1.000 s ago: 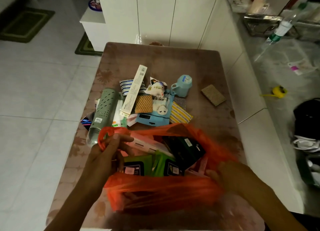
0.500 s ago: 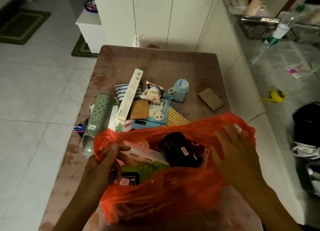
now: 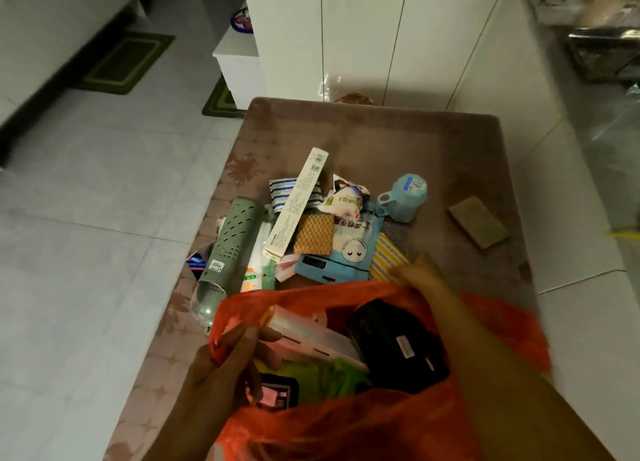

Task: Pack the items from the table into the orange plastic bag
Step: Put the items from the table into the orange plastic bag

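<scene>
Orange plastic bag [image 3: 363,426] sits open at the near edge of the desk [image 3: 381,138].
Left hand [image 3: 221,367] fingers pinch the bag's left rim. Right hand [image 3: 420,275] is blurry past the bag's far rim, near the yellow striped cloth [image 3: 388,258]; its fingers cannot be made out.

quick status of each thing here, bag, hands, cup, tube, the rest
orange plastic bag: open, partly filled
left hand: grips the bag's rim
right hand: blurred, reaching over the bag toward the pile
blue cup: upside down on the table
green perforated tube: lying on its side
white long box: closed, lying atop the pile
</scene>
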Tool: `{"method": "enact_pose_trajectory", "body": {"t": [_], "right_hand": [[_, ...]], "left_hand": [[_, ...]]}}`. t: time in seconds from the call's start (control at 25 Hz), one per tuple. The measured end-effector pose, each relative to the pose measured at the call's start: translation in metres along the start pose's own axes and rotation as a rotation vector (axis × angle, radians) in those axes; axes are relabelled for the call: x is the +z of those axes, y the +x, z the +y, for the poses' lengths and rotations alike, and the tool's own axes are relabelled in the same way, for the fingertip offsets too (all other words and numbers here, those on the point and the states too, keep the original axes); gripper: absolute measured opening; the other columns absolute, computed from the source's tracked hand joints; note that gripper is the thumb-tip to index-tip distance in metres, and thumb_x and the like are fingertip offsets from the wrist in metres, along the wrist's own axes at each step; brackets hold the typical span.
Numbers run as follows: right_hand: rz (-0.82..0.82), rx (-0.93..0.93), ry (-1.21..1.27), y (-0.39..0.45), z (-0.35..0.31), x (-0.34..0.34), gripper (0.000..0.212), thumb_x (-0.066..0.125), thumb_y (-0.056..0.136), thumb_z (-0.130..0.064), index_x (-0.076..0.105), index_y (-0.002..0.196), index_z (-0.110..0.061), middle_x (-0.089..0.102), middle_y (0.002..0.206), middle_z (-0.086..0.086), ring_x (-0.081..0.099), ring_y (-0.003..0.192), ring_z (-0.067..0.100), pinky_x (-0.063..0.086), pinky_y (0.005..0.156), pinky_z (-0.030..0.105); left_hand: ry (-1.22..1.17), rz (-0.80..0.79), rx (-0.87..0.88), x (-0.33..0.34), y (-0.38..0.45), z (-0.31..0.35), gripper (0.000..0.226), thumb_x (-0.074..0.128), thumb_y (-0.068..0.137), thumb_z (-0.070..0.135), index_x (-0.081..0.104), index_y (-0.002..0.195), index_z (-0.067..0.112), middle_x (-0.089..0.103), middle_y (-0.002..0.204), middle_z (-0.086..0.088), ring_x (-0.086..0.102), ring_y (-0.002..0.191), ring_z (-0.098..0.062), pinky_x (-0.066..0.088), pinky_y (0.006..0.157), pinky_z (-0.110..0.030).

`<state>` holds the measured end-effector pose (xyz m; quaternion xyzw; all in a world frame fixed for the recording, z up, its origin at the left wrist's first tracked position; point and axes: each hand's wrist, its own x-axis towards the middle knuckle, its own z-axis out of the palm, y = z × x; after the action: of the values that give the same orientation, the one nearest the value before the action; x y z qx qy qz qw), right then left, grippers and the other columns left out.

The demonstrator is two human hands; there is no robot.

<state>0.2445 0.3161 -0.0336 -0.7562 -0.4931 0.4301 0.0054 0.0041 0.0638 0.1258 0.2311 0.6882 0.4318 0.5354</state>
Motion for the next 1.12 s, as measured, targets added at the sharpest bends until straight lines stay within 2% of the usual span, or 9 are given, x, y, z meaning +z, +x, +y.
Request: {"method": "enact_pose_trajectory", "body": {"t": [0.12,0.28,0.36,0.44,0.52,0.64,0.72,0.96,1.12], "right_hand": [[-0.019,0.052,0.104,0.018,0.009,0.020,0.089,0.081,0.072,-0.039,0.039,0.144,-0.009,0.054,0.136,0.016,0.060,0.110,0.034,0.053,0.085,0.039],[-0.016,0.043,0.090,0.003,-0.010,0.011,0.055,0.073,0.080,-0.035,0.059,0.123,-0.004,0.064,0.098,0.013,0.063,0.079,0.028,0.056,0.068,0.037],[0.182,-0.110,0.115,-0.025,-0.015,-0.013,0.047,0.066,0.082,-0.036,0.061,0.120,-0.008,0.067,0.110,0.015,0.064,0.094,0.031,0.055,0.082,0.042],[0.341,-0.365,0.280,-0.073,-0.012,-0.042,0.037,0.064,0.079,-0.044,0.067,0.111,-0.025,0.072,0.104,0.000,0.069,0.091,0.016,0.055,0.072,0.033],[0.104,-0.608,0.495,-0.130,-0.011,-0.061,0.026,0.068,0.072,-0.048,0.068,0.098,-0.044,0.074,0.095,-0.014,0.070,0.081,-0.002,0.055,0.058,0.019],[-0.534,-0.682,0.406,-0.186,-0.017,-0.042,0.035,0.083,0.070,-0.037,0.066,0.101,-0.042,0.072,0.104,-0.015,0.072,0.089,0.006,0.058,0.064,0.019],[-0.615,-0.688,0.194,-0.199,-0.023,-0.008,0.033,0.081,0.076,-0.026,0.062,0.102,-0.033,0.071,0.102,-0.009,0.071,0.089,0.007,0.060,0.067,0.024],[-0.244,-0.896,-0.134,-0.213,-0.028,0.063,0.026,0.066,0.089,-0.035,0.063,0.114,-0.032,0.065,0.111,-0.015,0.061,0.092,-0.002,0.054,0.080,0.024],[0.004,-0.786,0.084,-0.177,-0.031,0.020,0.011,0.061,0.087,-0.042,0.067,0.093,-0.035,0.067,0.084,-0.022,0.064,0.079,-0.005,0.051,0.061,0.012]], "left_hand": [[0.000,0.040,-0.044,-0.006,0.002,0.001,0.033,0.051,0.081,0.046,0.077,0.080,0.026,0.075,0.071,-0.008,0.062,0.047,-0.019,0.048,0.047,-0.026],[0.004,0.085,-0.018,-0.009,0.002,0.005,0.034,0.054,0.079,0.052,0.077,0.081,0.026,0.073,0.073,-0.012,0.062,0.049,-0.026,0.052,0.049,-0.029],[-0.010,0.147,0.073,-0.012,0.000,0.007,0.030,0.058,0.077,0.050,0.076,0.086,0.027,0.069,0.068,-0.018,0.063,0.055,-0.042,0.055,0.058,-0.042],[-0.007,0.171,0.194,-0.016,-0.003,0.012,0.028,0.056,0.083,0.044,0.073,0.102,0.033,0.066,0.058,-0.005,0.064,0.049,-0.026,0.054,0.049,-0.031],[-0.025,0.140,0.285,-0.020,-0.003,0.019,0.032,0.049,0.093,0.035,0.066,0.120,0.032,0.070,0.075,0.008,0.058,0.047,-0.016,0.040,0.054,-0.009],[-0.048,0.073,0.325,-0.030,-0.006,0.022,0.037,0.038,0.100,0.032,0.061,0.129,0.026,0.072,0.099,-0.002,0.058,0.050,-0.011,0.042,0.046,-0.009],[-0.029,0.044,0.323,-0.036,-0.010,0.021,0.041,0.035,0.099,0.042,0.061,0.128,0.029,0.075,0.098,0.003,0.058,0.051,-0.016,0.049,0.040,-0.017],[0.027,-0.160,0.260,-0.050,-0.023,0.009,0.048,0.029,0.097,0.052,0.062,0.126,0.032,0.060,0.110,-0.037,0.045,0.042,-0.014,0.037,0.040,-0.017],[-0.046,-0.150,0.187,-0.037,-0.013,0.003,0.048,0.038,0.093,0.061,0.070,0.114,0.031,0.071,0.118,-0.008,0.063,0.061,-0.022,0.046,0.044,-0.023]]}}
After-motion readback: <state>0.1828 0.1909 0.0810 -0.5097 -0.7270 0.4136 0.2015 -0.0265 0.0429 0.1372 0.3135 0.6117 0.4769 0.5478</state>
